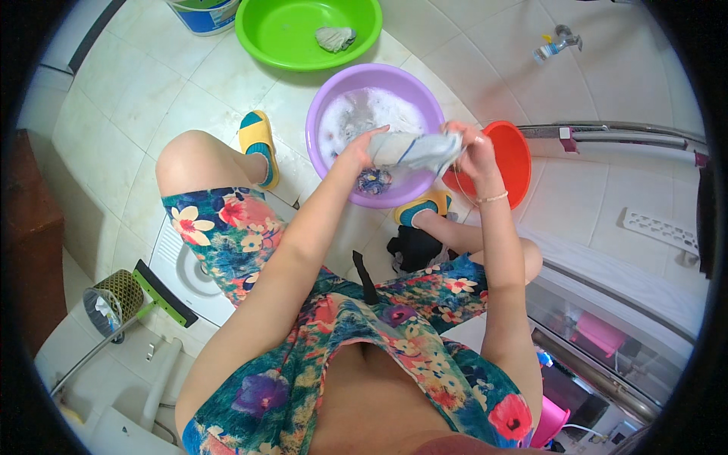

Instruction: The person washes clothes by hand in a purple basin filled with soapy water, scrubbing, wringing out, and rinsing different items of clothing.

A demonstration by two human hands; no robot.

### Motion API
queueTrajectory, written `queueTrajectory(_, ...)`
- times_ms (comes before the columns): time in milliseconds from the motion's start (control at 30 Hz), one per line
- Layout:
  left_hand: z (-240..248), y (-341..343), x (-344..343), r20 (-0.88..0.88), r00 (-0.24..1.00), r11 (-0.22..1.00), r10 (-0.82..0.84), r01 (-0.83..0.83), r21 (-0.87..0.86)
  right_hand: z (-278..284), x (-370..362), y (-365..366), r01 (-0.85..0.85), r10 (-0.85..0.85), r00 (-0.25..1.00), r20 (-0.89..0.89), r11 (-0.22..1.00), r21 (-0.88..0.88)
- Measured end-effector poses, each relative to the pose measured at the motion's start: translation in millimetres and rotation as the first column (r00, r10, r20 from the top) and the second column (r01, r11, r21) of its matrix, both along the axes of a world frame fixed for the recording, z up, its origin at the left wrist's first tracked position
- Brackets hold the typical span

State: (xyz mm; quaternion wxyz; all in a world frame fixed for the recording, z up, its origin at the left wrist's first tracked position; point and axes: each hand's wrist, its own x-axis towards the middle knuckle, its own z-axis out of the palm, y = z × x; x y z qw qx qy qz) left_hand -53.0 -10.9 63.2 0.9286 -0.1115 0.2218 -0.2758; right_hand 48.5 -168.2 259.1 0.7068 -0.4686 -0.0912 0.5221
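Observation:
A whitish wet cloth piece with a blue stripe [406, 149] is stretched between my two hands over a purple basin [312, 121]; motion blurs it, and I cannot tell if it is a sock. My left hand [367, 147] grips its left end, the fingers partly hidden behind it. At the other end, my right hand [476, 155] is closed on the bunched cloth. Foamy water [356, 110] fills the basin beneath, with a dark patterned cloth [374, 180] near its front side.
Beyond stands a green basin [265, 38] holding a small greyish cloth [335, 39]. An orange-red bucket [516, 163] is right of the purple basin. Dark clothing [415, 249] lies by my right foot. A squat toilet [193, 273], squeegee [163, 292] and bin [106, 311] are at left.

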Motion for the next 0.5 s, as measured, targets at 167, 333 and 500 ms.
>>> queueTrajectory(167,20,-3,-10,0.214,0.971,0.994,-0.105,0.102,0.025,-65,49,2,0.391,-0.390,0.895,-0.215,0.920,-0.042)
queueTrajectory(333,58,-17,4,0.175,0.982,0.996,-0.071,0.059,0.073,-173,71,-6,0.407,-0.446,0.886,-0.130,0.881,-0.242)
queueTrajectory(500,69,-18,4,0.076,0.995,0.991,0.061,-0.070,0.113,-180,-14,16,0.252,-0.372,0.833,-0.410,0.914,-0.318)
